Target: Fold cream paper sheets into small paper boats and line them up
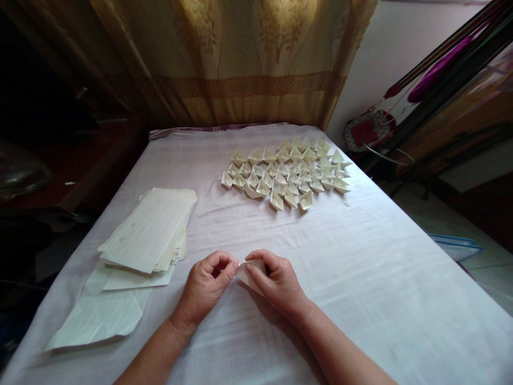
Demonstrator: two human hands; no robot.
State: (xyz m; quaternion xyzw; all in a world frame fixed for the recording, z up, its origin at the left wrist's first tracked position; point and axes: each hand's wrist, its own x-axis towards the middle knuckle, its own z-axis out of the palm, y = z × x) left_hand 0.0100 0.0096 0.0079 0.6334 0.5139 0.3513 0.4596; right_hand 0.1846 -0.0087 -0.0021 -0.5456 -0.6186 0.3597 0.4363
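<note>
My left hand [205,286] and my right hand [276,280] meet near the front middle of the bed, both pinched on one small folded piece of white paper [242,271] held just above the sheet. Thumb and fingers of each hand press its edges. Most of the paper is hidden behind my fingers. A stack of lined paper sheets [150,230] lies to the left of my left hand. Farther back, several finished folded paper boats [286,172] stand in rows.
A white sheet covers the bed [360,267]. More loose sheets [100,315] spread out under the stack at the front left. A patterned curtain [240,59] hangs behind. Dark furniture stands at the left, and a flat blue-edged object [457,247] lies beyond the bed's right edge.
</note>
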